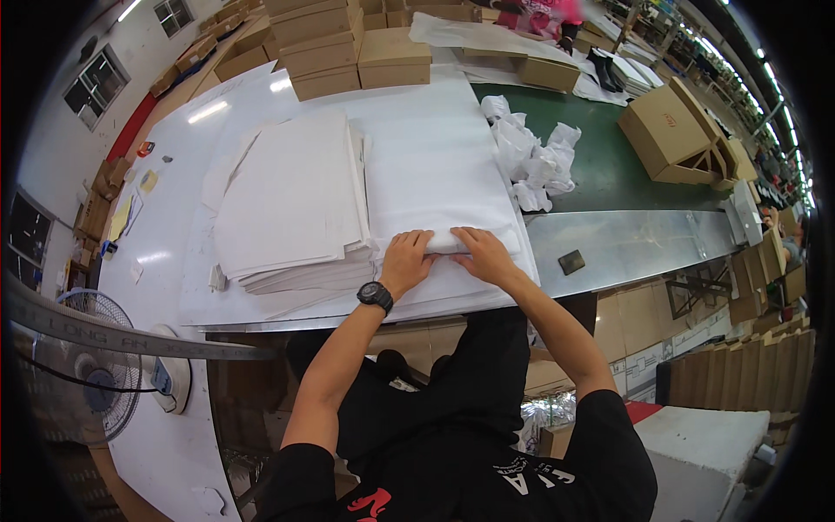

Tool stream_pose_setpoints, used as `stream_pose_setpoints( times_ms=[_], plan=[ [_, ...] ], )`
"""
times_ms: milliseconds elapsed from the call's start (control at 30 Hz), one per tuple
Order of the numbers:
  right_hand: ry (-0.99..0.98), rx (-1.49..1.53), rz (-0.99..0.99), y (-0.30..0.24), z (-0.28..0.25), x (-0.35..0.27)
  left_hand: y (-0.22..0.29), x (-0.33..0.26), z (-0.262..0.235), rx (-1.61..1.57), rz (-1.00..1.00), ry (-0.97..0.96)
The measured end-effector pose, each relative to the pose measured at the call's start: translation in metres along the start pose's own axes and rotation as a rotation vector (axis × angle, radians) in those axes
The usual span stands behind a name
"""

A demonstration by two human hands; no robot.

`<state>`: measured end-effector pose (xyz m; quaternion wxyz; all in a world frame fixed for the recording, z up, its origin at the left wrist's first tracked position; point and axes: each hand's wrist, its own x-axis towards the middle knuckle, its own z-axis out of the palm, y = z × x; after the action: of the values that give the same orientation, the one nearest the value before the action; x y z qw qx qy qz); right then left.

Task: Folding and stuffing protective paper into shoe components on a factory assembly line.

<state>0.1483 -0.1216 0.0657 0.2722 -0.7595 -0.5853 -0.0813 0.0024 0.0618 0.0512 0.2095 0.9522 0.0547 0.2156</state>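
At the near edge of the white table point(148, 300), my left hand point(407, 261) and my right hand point(484, 255) are side by side, fingers curled over a rolled-up bundle of white paper point(444, 243). Both thumbs are at the near side of the bundle. Whether anything is wrapped inside it is hidden. Beneath and beyond my hands lie flat sheets of thin white paper point(426, 178). A thick stack of white paper point(291, 191), its edges uneven, rests just left of my left hand.
Crumpled white paper point(544, 161) lies on the green conveyor belt point(600, 130). A small dark block point(571, 261) sits on the metal ledge point(626, 244). Cardboard boxes point(396, 61) stand at the back; an open carton point(670, 130) is right. A fan point(100, 378) stands left; a person in pink point(535, 17) is beyond.
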Motion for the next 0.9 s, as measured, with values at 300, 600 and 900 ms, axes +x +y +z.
stream_pose_setpoints(
  times_ms=[300, 600, 900],
  plan=[
    [-0.275, -0.175, 0.372, 0.016, -0.020, 0.065, 0.007, 0.038, -0.019, 0.112, -0.200, -0.131],
    [0.061, -0.304, 0.219, -0.002, 0.046, 0.005, 0.013, 0.005, 0.027, 0.278, -0.189, 0.157],
    [0.432, 1.516, 1.044, -0.067, 0.043, 0.039, 0.007, -0.022, 0.021, -0.120, -0.188, 0.131]
  ],
)
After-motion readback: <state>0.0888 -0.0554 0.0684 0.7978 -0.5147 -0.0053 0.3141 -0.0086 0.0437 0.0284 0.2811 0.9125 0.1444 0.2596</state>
